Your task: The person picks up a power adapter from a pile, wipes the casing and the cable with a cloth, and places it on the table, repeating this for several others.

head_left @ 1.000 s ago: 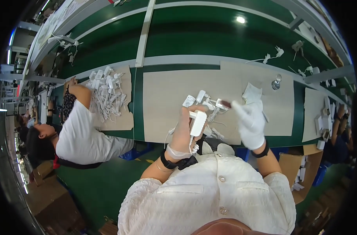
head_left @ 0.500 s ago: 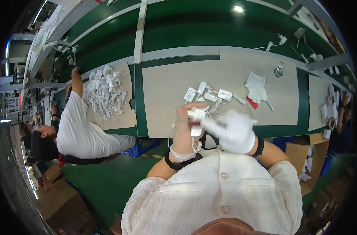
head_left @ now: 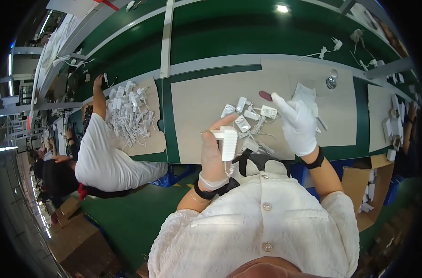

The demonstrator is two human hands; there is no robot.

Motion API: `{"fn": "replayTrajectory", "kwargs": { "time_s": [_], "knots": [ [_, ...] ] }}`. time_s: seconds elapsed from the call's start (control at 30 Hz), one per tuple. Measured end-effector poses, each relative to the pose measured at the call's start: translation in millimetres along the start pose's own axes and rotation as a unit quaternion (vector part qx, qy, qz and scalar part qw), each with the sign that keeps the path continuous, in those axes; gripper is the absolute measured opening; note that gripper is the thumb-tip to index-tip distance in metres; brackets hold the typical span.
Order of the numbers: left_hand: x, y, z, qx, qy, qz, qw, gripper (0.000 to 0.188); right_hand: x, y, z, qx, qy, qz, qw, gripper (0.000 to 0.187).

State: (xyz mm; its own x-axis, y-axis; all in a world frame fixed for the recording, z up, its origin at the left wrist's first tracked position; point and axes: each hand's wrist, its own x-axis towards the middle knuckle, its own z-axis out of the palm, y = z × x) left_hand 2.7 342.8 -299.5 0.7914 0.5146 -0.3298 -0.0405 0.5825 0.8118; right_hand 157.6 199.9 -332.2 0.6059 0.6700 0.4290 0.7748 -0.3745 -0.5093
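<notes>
My left hand, in a thin pale glove, grips a white plug-in power adapter upright, its pins toward the thumb side and its cable hanging by the wrist. My right hand, in a white glove, is raised over the mat to the right. A dark red oval piece is at its fingertips, seemingly pinched by its edge. Between and beyond my hands lie several more white adapters with bundled cables. A loose white glove lies partly behind my right hand.
A brown paper mat covers the green bench. To the left a co-worker sits by a heap of white adapters. A small metal-topped bottle stands at the back right. An open carton with white boxes is at lower right.
My right hand has moved away from the adapter, up and to the right, with the dark red piece. My left hand still holds the adapter, now turned and more upright.
</notes>
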Motion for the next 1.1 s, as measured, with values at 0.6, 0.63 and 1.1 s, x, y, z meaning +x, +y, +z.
{"fn": "replayTrajectory", "kwargs": {
  "time_s": [0.6,0.63,1.1],
  "knots": [
    [8,1,2,-0.063,0.021,-0.024,0.997,0.077,-39,3,-4,0.055,-0.068,-0.026,0.996,0.052],
    [6,3,-1,-0.047,0.025,-0.023,0.998,0.077,-31,27,-5,0.029,0.041,0.025,0.998,0.050],
    [8,-8,13,-0.011,-0.042,-0.039,0.998,0.081,-13,98,-40,-0.032,0.080,0.150,0.985,0.047]
  ]
}}
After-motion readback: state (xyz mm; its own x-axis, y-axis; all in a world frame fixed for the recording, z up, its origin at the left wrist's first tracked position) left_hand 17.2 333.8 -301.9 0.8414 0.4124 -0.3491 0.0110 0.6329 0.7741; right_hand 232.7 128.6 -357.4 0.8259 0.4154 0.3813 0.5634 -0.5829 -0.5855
